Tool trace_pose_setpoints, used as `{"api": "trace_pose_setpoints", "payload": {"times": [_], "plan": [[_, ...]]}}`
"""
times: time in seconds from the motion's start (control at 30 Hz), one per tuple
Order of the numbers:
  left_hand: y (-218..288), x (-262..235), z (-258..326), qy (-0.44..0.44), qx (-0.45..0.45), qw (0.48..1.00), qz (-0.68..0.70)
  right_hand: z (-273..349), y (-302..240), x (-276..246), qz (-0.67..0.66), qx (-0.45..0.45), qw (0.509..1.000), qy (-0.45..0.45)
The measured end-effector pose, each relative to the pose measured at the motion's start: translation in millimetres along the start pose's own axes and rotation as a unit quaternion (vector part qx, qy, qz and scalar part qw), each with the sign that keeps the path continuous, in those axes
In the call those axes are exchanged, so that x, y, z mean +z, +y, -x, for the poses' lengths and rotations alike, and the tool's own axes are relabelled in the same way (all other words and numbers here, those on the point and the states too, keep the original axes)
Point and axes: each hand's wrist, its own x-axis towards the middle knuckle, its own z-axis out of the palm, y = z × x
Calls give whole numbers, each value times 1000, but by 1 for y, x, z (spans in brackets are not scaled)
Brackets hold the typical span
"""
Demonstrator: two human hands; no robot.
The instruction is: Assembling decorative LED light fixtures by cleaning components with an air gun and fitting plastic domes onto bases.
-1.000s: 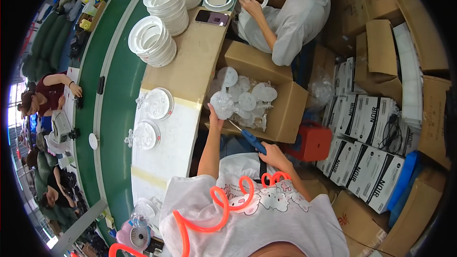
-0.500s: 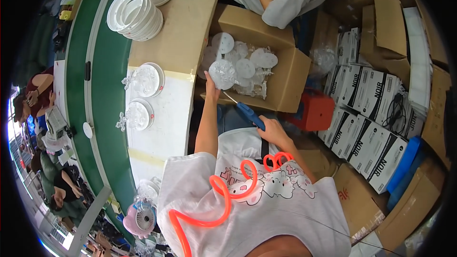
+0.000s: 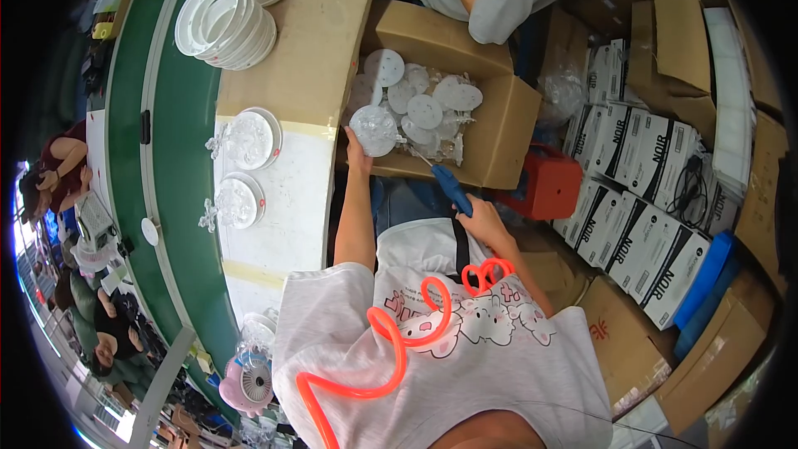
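Pinching a translucent disc (image 3: 372, 130) in my left fingers (image 3: 352, 140); my right fingers (image 3: 477, 209) clasp a blue-handled tool (image 3: 452, 189) slanting up-left toward it.

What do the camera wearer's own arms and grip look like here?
The left grip and right grip are ungloved, with no watch or bracelet visible. Both forearms are bare below short, loose, pale grey sleeves of a T-shirt with a cartoon print.

My left hand (image 3: 357, 156) holds a clear disc (image 3: 374, 130) at the left side of an open cardboard box (image 3: 509, 137) of similar pieces (image 3: 425, 111). My right hand (image 3: 482, 223) grips a blue-handled tool (image 3: 451, 189). Stacked white rings (image 3: 226, 25) stand far left on the tabletop (image 3: 287, 220).
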Motion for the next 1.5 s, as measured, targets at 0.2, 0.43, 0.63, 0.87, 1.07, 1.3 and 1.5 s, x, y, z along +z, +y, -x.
{"api": "trace_pose_setpoints", "payload": {"times": [0.2, 0.43, 0.63, 0.87, 1.07, 1.3, 1.5], "plan": [[4, -8, 0, 36, 17, 998, -41, 1, -16, 3, 23, -32, 998, -46], [0, -24, 8, 85, -13, 994, -64, -9, -16, -8, -24, -11, 1000, -4], [-8, -27, 8, 51, -13, 999, -11, -6, 1, -5, 45, 17, 997, -53], [-8, -33, 8, 109, -16, 993, -48, -4, -16, -1, 29, -44, 994, -92], [-7, -33, 19, 91, -13, 995, -49, 0, -27, 10, 131, -46, 981, -133], [-9, -33, 32, 79, -13, 996, -28, -1, -27, 10, 112, -33, 988, -98], [-11, -38, 34, 98, -3, 995, -13, 2, -22, 9, 125, -38, 986, -107]]}}
